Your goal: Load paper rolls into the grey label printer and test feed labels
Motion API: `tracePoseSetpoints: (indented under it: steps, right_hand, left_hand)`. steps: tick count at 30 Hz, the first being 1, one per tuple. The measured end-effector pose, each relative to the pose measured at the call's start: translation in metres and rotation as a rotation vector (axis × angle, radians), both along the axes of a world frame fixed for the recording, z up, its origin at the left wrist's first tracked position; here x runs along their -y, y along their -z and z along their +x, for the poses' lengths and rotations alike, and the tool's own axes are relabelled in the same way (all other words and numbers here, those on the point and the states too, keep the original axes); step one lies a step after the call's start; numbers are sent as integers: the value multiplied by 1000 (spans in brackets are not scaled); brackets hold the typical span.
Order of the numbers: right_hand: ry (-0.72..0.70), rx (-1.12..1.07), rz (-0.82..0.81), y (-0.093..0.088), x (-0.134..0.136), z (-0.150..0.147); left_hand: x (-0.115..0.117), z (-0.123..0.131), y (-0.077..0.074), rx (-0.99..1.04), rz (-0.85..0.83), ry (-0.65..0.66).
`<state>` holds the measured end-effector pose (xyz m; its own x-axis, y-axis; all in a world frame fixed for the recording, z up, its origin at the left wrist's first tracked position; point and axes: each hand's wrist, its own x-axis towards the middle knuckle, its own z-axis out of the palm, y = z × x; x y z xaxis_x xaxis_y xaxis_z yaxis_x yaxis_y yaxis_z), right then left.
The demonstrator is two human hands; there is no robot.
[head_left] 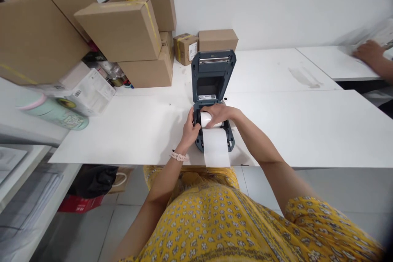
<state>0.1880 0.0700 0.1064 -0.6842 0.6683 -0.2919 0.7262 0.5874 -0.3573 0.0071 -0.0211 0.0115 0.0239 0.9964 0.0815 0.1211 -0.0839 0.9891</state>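
A dark grey label printer stands on the white table with its lid raised. In its bay sits a white label roll, and a strip of label paper runs from it over the printer's front toward the table edge. My right hand reaches in from the right, its fingers curled over the roll. At the printer's left wall is my left hand, fingers along the outside and thumb at the inner edge beside the roll. The bay under my right hand is partly hidden.
Stacked cardboard boxes fill the table's left back. Two smaller boxes stand behind the printer. A mint green bottle lies at the left near a white box. At far right, another person's hand rests by a blurred item.
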Motion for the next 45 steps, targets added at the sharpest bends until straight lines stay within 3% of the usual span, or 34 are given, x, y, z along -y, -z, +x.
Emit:
tracePoseSetpoints:
  steps: [3,6,10,14,18,21,26,32,35,39,45]
  right_hand:
    - [-73,-295,-83,-15,1,29]
    - [-113,-663,-60,-29,13,77]
    - [62,-1037,-79,-25,53,138]
    - [258,-1041,-49,3,91,184]
    - [427,-880,-40,30,84,211]
    - [539,-824,-53,47,55,212]
    - [547,-889,-201,73,12,189]
    - [475,-1055,-362,103,1,163]
    - [574,-1194,-374,115,-9,160]
    - [674,-1158,-349,120,-39,156]
    - [546,-1019,-460,109,-81,125]
  left_hand:
    - [0,-1,2,10,-4,3]
    - [-1,-1,4,27,13,3]
    - [0,0,6,46,19,-1]
    - [2,0,4,38,28,-10]
    - [3,1,1,9,53,-21]
    - [3,2,-3,-5,40,-28]
    - [6,3,-9,5,17,-26]
    - [5,1,-3,2,36,-26]
    - [3,1,0,1,47,-36]
    - [4,0,-1,-3,38,-28]
    - [4,1,-3,3,23,-43]
